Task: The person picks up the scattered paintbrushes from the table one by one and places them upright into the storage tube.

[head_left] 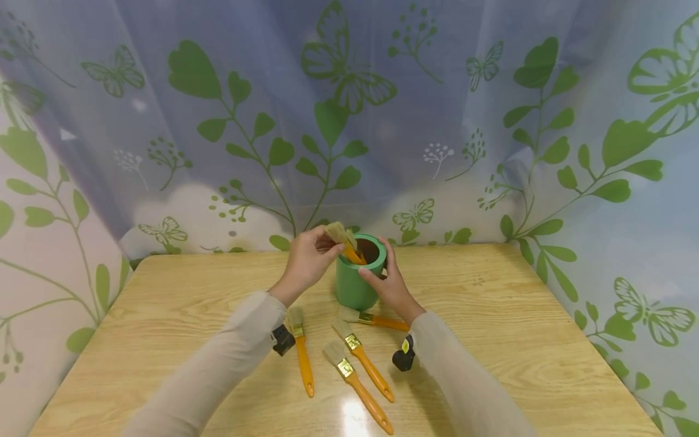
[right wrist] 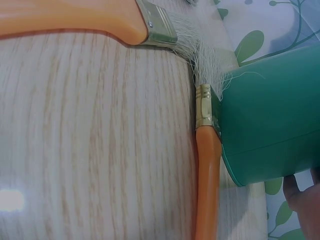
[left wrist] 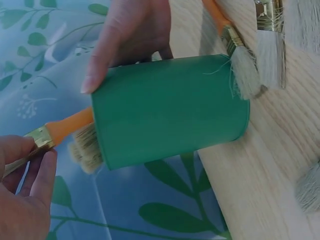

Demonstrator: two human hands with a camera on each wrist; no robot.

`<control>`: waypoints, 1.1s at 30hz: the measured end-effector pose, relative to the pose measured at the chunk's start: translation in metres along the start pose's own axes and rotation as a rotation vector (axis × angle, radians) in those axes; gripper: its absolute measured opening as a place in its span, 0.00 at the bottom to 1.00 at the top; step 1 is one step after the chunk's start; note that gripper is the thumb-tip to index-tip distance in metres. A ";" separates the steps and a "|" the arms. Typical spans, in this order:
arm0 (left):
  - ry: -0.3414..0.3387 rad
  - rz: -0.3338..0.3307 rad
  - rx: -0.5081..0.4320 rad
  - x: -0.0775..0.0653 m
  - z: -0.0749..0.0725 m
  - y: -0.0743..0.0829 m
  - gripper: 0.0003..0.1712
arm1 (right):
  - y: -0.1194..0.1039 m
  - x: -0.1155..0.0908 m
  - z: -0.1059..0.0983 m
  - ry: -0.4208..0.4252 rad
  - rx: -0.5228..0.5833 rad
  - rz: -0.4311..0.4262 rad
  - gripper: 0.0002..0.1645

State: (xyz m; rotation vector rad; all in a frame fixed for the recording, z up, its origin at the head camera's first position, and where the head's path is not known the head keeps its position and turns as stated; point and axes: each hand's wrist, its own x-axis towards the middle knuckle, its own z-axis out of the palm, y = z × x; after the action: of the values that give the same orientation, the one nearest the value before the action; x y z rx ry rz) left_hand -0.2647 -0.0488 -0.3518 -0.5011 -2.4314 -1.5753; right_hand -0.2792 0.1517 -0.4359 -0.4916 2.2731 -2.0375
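The left hand (head_left: 308, 258) pinches a paintbrush (left wrist: 72, 125) by its gold metal band, thumb against fingertips, with the bristles toward the palm and the orange handle pointing into the mouth of a green cup (head_left: 356, 288). The right hand (head_left: 392, 285) is curled round that cup's right side, its thumb at the near part of the rim. The cup is mouth up near the middle of the table's far edge. Beside the pinched handle, more bristles (left wrist: 87, 150) poke out of the mouth (how many brushes are inside is hard to tell).

Just in front of the cup's base, a crosswise brush (head_left: 377, 320) lies on the table (head_left: 480, 315), its handle toward the right edge. Nearer the near edge are two slanting brushes, an upper one (head_left: 363, 358) and a lower one (head_left: 357, 385), side by side. Left of them lies a fourth brush (head_left: 302, 349), bristles toward the far edge.

Each pale sleeve (head_left: 218, 358) has a small black device (head_left: 283, 340) by the wrist. Beyond the far edge hangs a cloth (head_left: 262, 73) printed with green leaves and butterflies.
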 end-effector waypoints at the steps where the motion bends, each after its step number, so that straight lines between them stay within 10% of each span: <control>1: -0.010 0.006 0.004 0.000 0.001 -0.001 0.15 | 0.000 0.000 0.000 0.000 -0.001 -0.001 0.49; 19: -0.017 -0.041 -0.002 -0.010 -0.014 -0.027 0.18 | 0.012 0.004 -0.001 0.013 0.005 0.021 0.48; 33: -0.092 -0.256 0.109 -0.056 -0.047 -0.070 0.24 | 0.028 0.007 0.001 0.029 -0.024 -0.056 0.47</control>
State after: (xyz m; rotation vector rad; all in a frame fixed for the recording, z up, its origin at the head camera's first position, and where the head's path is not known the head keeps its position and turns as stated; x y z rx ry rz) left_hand -0.2406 -0.1273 -0.4116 -0.2565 -2.7251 -1.5286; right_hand -0.2913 0.1514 -0.4623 -0.5371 2.3292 -2.0577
